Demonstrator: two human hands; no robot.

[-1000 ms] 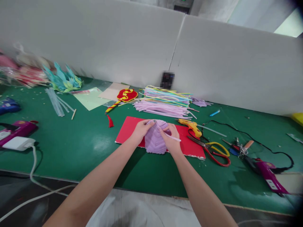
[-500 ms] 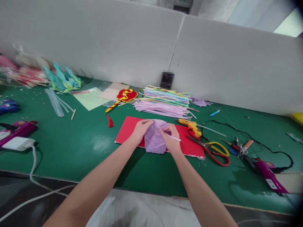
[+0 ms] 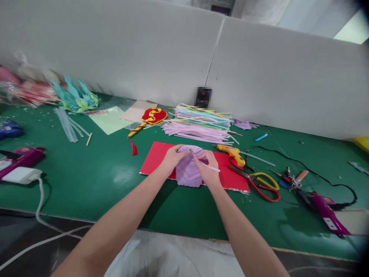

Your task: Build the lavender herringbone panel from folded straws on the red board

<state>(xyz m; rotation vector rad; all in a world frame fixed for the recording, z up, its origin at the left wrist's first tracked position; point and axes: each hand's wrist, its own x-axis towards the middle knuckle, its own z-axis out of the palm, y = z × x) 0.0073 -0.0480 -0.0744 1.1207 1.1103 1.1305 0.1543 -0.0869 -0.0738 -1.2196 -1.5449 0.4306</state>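
Between my hands is a lilac panel (image 3: 188, 173) of pipe cleaners laid side by side in slanting rows. My left hand (image 3: 173, 157) grips its upper left edge, with the thumb laid across the front near the top. My right hand (image 3: 209, 167) holds the right edge, and a loose lilac pipe cleaner (image 3: 211, 167) sticks out to the right from under its thumb and finger. Beneath the panel lies a red board (image 3: 154, 157) with a ragged white edge. The fingers behind the panel are hidden.
Right of the board lie a yellow glue gun (image 3: 232, 153), scissors (image 3: 259, 182) and a bunch of keys (image 3: 294, 182). Behind it are bundled pipe cleaners (image 3: 200, 129) and a red-yellow fan (image 3: 154, 116). A purple power strip (image 3: 27, 159) with a white charger is at left.
My left thumb has slid right and down from the panel's top edge onto its front, close to the right fingertips. My right hand and the panel have hardly moved.
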